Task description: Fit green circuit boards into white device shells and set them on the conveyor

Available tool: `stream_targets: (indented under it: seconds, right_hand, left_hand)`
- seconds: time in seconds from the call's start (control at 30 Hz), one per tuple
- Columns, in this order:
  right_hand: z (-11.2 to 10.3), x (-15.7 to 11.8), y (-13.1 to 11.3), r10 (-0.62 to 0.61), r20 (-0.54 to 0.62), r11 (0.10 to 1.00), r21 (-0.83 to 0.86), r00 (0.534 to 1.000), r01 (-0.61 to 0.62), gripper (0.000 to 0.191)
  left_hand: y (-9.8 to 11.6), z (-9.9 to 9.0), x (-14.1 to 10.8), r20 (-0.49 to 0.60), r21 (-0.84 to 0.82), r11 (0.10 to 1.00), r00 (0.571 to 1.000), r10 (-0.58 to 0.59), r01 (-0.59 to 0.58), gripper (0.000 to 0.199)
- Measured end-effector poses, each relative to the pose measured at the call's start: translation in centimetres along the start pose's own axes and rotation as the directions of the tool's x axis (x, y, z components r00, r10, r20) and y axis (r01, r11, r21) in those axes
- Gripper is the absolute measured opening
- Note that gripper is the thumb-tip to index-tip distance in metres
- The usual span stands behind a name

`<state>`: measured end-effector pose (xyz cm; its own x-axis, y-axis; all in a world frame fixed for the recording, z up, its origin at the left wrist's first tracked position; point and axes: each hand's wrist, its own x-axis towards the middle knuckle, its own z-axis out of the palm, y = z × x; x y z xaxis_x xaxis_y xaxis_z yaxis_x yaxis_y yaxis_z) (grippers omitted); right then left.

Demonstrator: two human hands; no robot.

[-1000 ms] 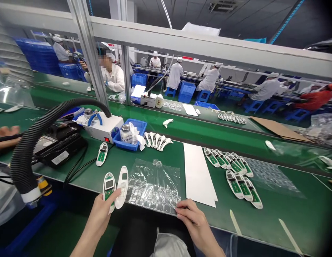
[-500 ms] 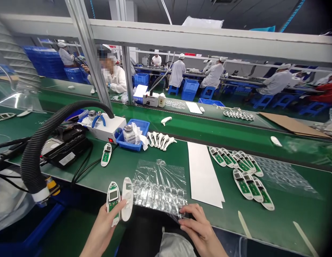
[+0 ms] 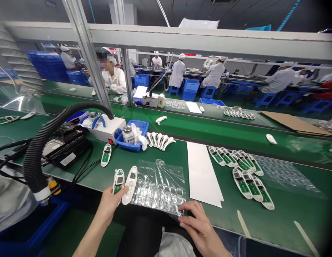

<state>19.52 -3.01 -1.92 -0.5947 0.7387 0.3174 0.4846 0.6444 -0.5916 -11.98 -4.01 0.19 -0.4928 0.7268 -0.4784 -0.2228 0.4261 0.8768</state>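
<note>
My left hand point(image 3: 108, 205) is closed on two parts of a handheld device at the table's front edge. One is a white shell with a green circuit board point(image 3: 118, 180) and a small grey screen. The other, a white front cover point(image 3: 130, 187) with a window and button openings, leans beside it under my thumb. To the right lies a clear plastic sheet point(image 3: 159, 194) of shiny square pockets. My right hand point(image 3: 199, 226) pinches this sheet's near right corner; anything smaller between the fingertips is hidden.
White paper sheets point(image 3: 202, 175) lie right of the plastic, then rows of board-filled shells point(image 3: 242, 184). Behind are white curved parts point(image 3: 159, 140), a blue tray point(image 3: 131, 146) with a bottle and a white box point(image 3: 109, 130). A black hose point(image 3: 34, 153) arches at left.
My left hand has moved up and slightly right with the shell and cover, which now tilt more to the right. My right hand stays at the sheet's corner. White pieces on the green belt shifted left.
</note>
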Motion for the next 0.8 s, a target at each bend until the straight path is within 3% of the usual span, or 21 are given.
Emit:
stream_targets:
  seconds: [0.2,0.33,0.57,0.7,0.8]
  right_hand:
    - [-0.7,-0.2,0.8,-0.033,0.022,0.999,-0.012,0.999,0.034,0.016]
    - [-0.9,-0.4,1.0,-0.053,0.050,0.997,-0.044,0.997,0.056,0.015]
    - [-1.0,-0.9,-0.3,-0.108,0.144,0.989,-0.087,0.984,0.121,0.019]
    - [-1.7,-0.7,-0.9,-0.017,0.193,0.999,-0.026,0.981,0.022,0.012]
    - [-1.6,0.4,-0.1,0.158,0.025,0.986,0.052,0.987,-0.159,0.019]
  left_hand:
    - [-2.4,-0.7,-1.5,-0.078,0.000,1.000,0.997,-0.007,0.007,0.050]
    - [-4.2,-1.6,-2.6,-0.121,-0.046,0.996,0.990,-0.077,0.072,0.053]
    - [-5.1,-3.1,-2.5,-0.052,-0.102,0.962,0.964,-0.260,0.253,0.051]
    - [-5.3,-3.6,-2.3,-0.037,-0.096,0.949,0.951,-0.306,0.302,0.053]
    - [-4.9,-4.6,-2.3,-0.101,-0.161,0.928,0.930,-0.353,0.335,0.059]
